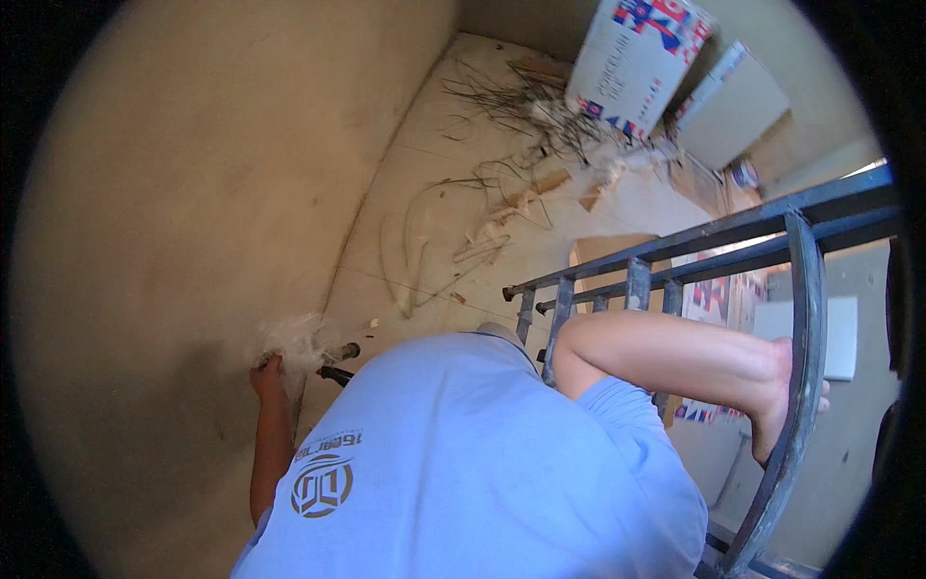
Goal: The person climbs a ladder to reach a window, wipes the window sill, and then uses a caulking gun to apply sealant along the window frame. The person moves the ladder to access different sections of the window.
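Low on the left, my left hand is against the beige wall, its fingers closed at the edge of a crumpled clear plastic bag. What else may be between those fingertips is too small to make out. On the right, my bent arm reaches to a dark metal ladder, and my right hand wraps round its side rail, with the fingertips showing past the far side. My blue shirt fills the lower middle and hides part of the ladder and the floor.
Dark ladder feet stand beside the plastic bag. Loose wires and cardboard scraps litter the tiled floor. Printed white tile boxes lean at the back right, next to a pale panel. A small tub stands nearby.
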The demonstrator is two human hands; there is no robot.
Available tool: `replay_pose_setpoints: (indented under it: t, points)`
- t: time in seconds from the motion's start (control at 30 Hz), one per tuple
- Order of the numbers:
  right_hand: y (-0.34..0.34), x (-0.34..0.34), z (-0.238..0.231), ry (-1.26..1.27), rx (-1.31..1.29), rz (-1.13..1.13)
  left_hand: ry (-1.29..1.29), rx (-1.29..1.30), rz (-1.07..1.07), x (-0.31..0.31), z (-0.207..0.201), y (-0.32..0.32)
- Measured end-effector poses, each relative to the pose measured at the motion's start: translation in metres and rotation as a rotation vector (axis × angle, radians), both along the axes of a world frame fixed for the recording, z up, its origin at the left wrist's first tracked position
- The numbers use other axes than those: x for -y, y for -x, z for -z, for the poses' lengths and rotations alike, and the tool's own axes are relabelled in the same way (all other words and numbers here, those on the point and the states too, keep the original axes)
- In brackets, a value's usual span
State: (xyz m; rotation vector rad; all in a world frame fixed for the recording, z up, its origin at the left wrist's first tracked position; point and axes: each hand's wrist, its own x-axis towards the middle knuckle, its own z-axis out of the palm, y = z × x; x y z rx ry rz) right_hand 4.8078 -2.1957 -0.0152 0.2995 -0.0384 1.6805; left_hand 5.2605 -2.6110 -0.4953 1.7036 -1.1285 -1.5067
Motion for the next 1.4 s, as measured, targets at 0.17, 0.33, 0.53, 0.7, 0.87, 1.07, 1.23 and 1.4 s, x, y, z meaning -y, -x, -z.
replay_pose_setpoints:
  t: [0.17,0.33,0.53,0.7,0.87,1.07,1.23,1.4]
  points:
    - [-0.017,-0.085,0.006,-0.127,-0.056,0.260,-0.212,0.154,0.047,-0.003,0.068,0.067]
    - [-0.021,-0.089,0.020,-0.252,-0.086,0.468,-0.212,0.107,0.284,0.062,0.149,0.172]
    - [0.022,-0.052,-0.005,-0.065,-0.149,0.634,-0.407,-0.014,0.130,0.159,0.130,0.371]
    - [0.053,-0.023,-0.014,0.027,-0.304,0.845,-0.299,0.002,0.264,0.191,0.087,0.536]
    - [0.076,0.002,-0.005,-0.010,-0.276,1.174,-0.343,-0.200,0.446,0.199,0.066,0.686]
    - [0.145,0.013,0.013,-0.051,-0.264,1.542,-0.349,-0.345,0.719,0.140,0.056,0.888]
    - [0.223,-0.018,0.012,0.009,-0.152,1.776,-0.248,-0.344,0.932,0.046,0.043,1.040]
    - [0.266,-0.059,0.004,-0.070,-0.101,1.926,-0.151,-0.208,1.069,-0.034,-0.007,1.158]
